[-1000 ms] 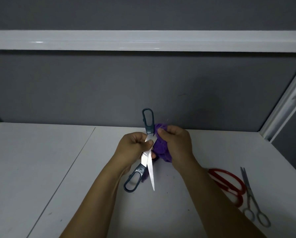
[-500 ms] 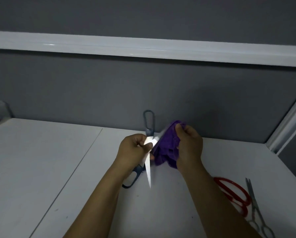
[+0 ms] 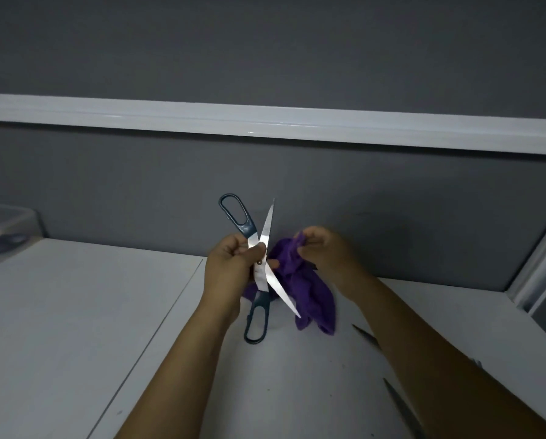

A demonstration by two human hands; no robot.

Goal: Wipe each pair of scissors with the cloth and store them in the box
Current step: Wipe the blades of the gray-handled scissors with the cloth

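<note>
Status: left hand (image 3: pixel 230 264) grips the teal-handled scissors (image 3: pixel 261 280) at the pivot, fingers curled round it, blades splayed in an X above the table (image 3: pixel 75 312). Right hand (image 3: pixel 325 251) pinches a bunched purple cloth (image 3: pixel 309 296) just right of the blades; I can't tell if it touches metal. I read this as mid-wipe, pair not boxed yet. Clear box (image 3: pixel 5 223) sits far left by the wall. It holds something dark, too blurred to call. A blade tip (image 3: pixel 366 336) and a second blade (image 3: pixel 403 410) show by the right forearm, so more scissors are left.
</note>
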